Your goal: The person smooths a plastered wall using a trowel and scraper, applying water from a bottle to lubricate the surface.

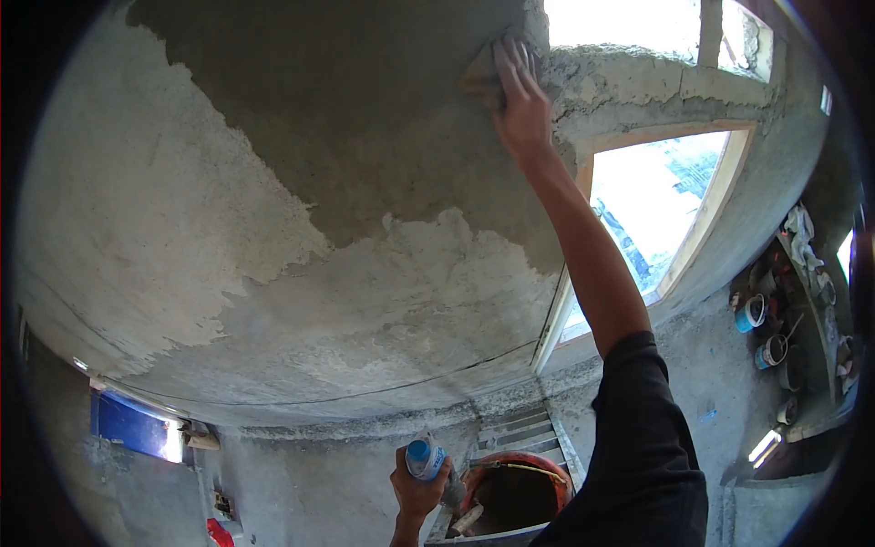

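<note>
My right hand (521,100) is raised high against the wall, its fingers over a brownish pad (482,77) pressed to the dark, damp-looking plaster (365,118). Lighter, dry-looking plaster (137,182) lies to the left of the damp area. Low in the view, my left hand (419,490) is wrapped round a bottle (426,459) with a blue top and label. Just right of that hand is a reddish bucket (558,488) with dark contents and a yellowish handle.
A ladder-like slatted frame (524,433) stands behind the bucket. Right of my raised arm is a framed window opening (743,150). Several buckets, one a blue and white bucket (750,313), are at the far right. A blue panel (135,423) is at lower left.
</note>
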Motion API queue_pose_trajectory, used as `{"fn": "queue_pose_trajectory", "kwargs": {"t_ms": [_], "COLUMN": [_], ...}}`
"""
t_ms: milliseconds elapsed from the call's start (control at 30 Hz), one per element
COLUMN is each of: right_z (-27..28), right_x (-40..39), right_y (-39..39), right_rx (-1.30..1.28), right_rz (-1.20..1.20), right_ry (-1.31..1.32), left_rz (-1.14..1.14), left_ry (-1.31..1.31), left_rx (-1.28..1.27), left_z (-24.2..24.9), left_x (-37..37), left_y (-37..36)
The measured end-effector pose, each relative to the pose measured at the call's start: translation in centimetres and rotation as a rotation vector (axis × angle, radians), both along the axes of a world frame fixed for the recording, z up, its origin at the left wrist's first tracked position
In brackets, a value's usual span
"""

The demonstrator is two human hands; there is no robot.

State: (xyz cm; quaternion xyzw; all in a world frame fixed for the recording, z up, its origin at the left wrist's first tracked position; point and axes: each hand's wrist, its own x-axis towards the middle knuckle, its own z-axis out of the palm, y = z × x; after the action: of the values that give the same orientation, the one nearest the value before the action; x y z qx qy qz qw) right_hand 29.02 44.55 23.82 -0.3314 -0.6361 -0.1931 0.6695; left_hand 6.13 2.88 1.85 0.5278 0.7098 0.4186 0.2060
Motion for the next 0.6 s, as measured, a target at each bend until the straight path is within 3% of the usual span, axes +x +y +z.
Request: {"fn": "queue_pose_trajectory", "kwargs": {"t_ms": [167, 267, 333, 367, 433, 600], "right_z": [-5.3, -3.4, -0.1, 0.1, 0.0, -6.6], "right_x": [-0.5, 0.4, 0.8, 0.8, 0.6, -0.2], "right_y": [-1.7, -2.9, -2.8, -1.4, 1.3, -1.8], "right_rx": [-0.226, -0.259, 0.002, -0.001, -0.055, -0.223], "right_rz": [-0.080, -0.021, 0.059, 0.056, -0.129, -0.044], "right_ry": [-0.156, -0.069, -0.020, -0.015, -0.166, -0.084], "left_rz": [0.002, -0.004, -0.004, -0.006, 0.012, 0.000], "left_ry": [-0.052, -0.041, 0.001, 0.005, -0.024, -0.028], "left_rx": [-0.006, 0.000, -0.001, -0.004, -0.024, -0.033], "left_z": [0.2, 0.0, -0.2, -0.2, -0.2, 0.2], "left_x": [-0.1, -0.1, -0.3, -0.4, -0.2, 0.0], "left_y": [-0.2, -0.1, -0.3, -0.4, -0.3, -0.6]}}
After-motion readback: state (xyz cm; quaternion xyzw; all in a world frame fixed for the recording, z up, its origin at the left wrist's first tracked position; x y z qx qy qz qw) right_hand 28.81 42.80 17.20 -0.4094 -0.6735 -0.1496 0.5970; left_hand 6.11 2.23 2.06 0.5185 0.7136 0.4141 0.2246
